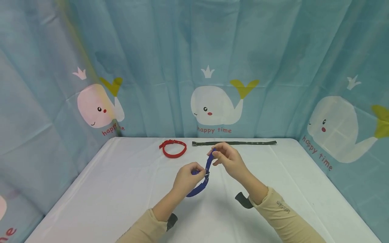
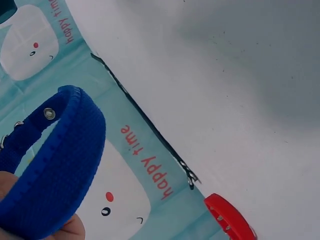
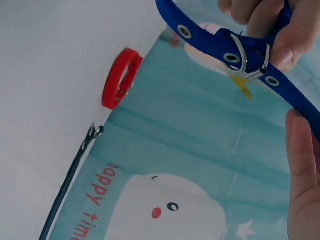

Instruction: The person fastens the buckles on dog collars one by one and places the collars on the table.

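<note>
A blue collar (image 1: 204, 180) with metal eyelets hangs in the air above the white table (image 1: 121, 189), held between both hands. My left hand (image 1: 187, 178) pinches it beside the metal buckle (image 1: 207, 175). My right hand (image 1: 226, 158) pinches the strap's free end higher up. In the right wrist view the blue collar (image 3: 210, 42) runs through the silver buckle (image 3: 247, 62), with the left hand's fingers (image 3: 295, 35) gripping there. The left wrist view shows the blue collar (image 2: 55, 175) close up as a loop.
A red collar (image 1: 172, 149), closed into a ring, lies at the table's far side. A dark collar (image 1: 234, 143) lies straight along the far edge to its right. A blue whale-print curtain (image 1: 212, 67) surrounds the table.
</note>
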Motion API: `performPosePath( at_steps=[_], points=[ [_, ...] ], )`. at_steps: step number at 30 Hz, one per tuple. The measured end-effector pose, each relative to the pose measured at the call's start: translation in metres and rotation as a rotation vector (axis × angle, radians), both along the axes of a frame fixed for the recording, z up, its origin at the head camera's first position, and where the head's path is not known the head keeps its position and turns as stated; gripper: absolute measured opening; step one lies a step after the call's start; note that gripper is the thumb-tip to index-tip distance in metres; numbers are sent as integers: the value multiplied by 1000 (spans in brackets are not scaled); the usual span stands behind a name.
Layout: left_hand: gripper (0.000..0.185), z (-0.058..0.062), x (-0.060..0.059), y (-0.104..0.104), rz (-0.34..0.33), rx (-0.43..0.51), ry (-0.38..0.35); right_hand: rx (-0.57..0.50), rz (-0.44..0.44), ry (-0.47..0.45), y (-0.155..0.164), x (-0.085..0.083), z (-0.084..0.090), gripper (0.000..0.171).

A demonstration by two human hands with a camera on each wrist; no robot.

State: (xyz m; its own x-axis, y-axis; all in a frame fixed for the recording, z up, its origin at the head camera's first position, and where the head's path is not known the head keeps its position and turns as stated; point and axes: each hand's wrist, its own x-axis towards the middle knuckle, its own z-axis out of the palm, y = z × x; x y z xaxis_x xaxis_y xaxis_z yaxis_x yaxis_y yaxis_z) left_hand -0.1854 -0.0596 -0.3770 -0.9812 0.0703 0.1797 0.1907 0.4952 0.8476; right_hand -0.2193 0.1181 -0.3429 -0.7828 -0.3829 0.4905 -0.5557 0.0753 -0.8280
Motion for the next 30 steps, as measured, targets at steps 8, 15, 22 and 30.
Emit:
performPosePath(
  at_steps=[8,15,22,30],
  points=[
    [29,6,1,-4,-1,20,-47,60,4,33,-4,4,-3,15],
    [35,3,-1,-7,-94,68,-63,119,38,61,-4,6,-8,16],
    [34,2,1,-12,-134,114,-42,166,31,118,-4,4,-14,18],
    [35,-1,1,-16,-107,133,-21,118,8,131,-4,0,-22,16]
  ],
)
